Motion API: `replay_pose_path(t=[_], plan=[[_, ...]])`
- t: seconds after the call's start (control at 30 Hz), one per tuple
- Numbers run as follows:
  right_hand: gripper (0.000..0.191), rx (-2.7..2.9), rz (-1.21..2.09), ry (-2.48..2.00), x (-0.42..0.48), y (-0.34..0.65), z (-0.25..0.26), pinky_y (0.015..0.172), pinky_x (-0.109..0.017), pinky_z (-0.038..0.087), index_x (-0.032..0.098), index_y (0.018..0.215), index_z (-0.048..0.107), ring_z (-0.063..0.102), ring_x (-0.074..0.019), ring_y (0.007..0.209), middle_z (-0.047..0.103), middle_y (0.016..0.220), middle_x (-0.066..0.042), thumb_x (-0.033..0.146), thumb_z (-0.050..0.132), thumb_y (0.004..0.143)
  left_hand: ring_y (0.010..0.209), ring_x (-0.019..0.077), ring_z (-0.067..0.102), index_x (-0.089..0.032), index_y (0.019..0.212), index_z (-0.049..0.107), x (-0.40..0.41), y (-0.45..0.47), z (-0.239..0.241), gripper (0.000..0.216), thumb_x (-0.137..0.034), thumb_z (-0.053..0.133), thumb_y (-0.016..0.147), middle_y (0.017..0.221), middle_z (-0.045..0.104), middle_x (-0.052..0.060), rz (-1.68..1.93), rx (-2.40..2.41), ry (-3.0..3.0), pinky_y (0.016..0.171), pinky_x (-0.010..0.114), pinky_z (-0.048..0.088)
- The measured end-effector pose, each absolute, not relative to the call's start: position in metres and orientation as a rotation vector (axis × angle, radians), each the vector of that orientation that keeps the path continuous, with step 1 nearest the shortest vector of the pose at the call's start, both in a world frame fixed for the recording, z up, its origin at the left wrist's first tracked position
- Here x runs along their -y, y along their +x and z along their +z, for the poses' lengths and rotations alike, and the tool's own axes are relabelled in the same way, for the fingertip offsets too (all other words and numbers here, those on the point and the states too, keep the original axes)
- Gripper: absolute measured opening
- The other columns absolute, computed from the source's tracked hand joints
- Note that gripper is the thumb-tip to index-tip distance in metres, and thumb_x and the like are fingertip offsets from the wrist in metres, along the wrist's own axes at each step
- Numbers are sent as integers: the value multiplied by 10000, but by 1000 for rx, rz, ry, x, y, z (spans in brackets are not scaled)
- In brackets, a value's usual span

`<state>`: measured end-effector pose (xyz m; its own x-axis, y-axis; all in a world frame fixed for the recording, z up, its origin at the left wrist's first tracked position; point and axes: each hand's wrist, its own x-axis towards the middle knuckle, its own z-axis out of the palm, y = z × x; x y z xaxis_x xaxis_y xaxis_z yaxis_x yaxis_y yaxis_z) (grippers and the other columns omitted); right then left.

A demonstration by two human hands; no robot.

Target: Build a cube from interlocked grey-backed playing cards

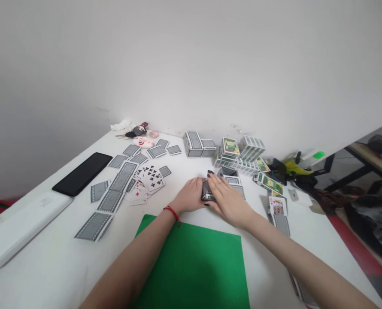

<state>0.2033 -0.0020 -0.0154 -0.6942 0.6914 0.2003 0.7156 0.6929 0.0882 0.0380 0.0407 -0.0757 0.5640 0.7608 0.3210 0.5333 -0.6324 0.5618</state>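
A deck of playing cards (208, 192), face down with grey backs, lies between my hands past the green sheet (197, 262). My left hand (191, 196) is closed against the deck's left side, its fingertips partly hidden. Over the deck's right part reaches my right hand (225, 198), fingers long across it and thumb at the near edge, gripping it. Just behind the right fingers are an open card box (228, 172) and more grey-backed cards (240, 190).
Grey-backed cards (116, 189) and fanned face-up cards (150, 178) spread at the left, near a black phone (82, 173) and a white slab-like object (26, 225). Stacked cards (194, 145) and green-and-white card boxes (252, 148) stand by the wall. Keys (129, 134) lie at the back left.
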Motion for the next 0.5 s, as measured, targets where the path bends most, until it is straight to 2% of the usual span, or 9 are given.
replay_pose_path(t=[0.13,0.23,0.33,0.4,0.5], plan=[[436,2723,-317,-1162,9,204,-26,1045,-474,357,28,1313,414,391,-282,1282,463,1331,-223,153,336,903,1011,290,526,-148,1066,431,-41,37,-76,520,-431,640,683,1048,558,136,789,-1056,2377,905,419,414],[467,2681,-389,-1196,15,198,-41,1012,-471,402,26,1291,448,436,-284,1248,497,1302,-217,33,313,844,999,283,524,-140,1069,437,-40,38,-78,500,-336,643,659,1036,559,129,778,-1074,2374,895,412,421],[467,2636,-462,-1235,21,186,-50,985,-499,418,-28,1262,461,443,-320,1234,520,1258,-260,22,335,816,1003,275,526,-122,1102,439,-39,39,-79,487,-229,603,655,1047,563,134,777,-1073,2360,911,409,416],[461,2610,-446,-1239,23,182,-48,983,-498,418,-45,1251,465,436,-324,1239,519,1251,-275,27,341,813,1061,274,508,-112,1166,413,-39,39,-79,532,-195,579,668,1128,544,150,807,-1055,2337,953,413,390],[456,2563,-262,-1166,23,188,-37,1038,-498,357,32,1295,444,403,-283,1272,496,1306,-213,94,353,852,1142,287,468,-121,1250,354,-39,37,-75,666,-248,636,660,1246,486,162,870,-1000,2277,994,422,358]])
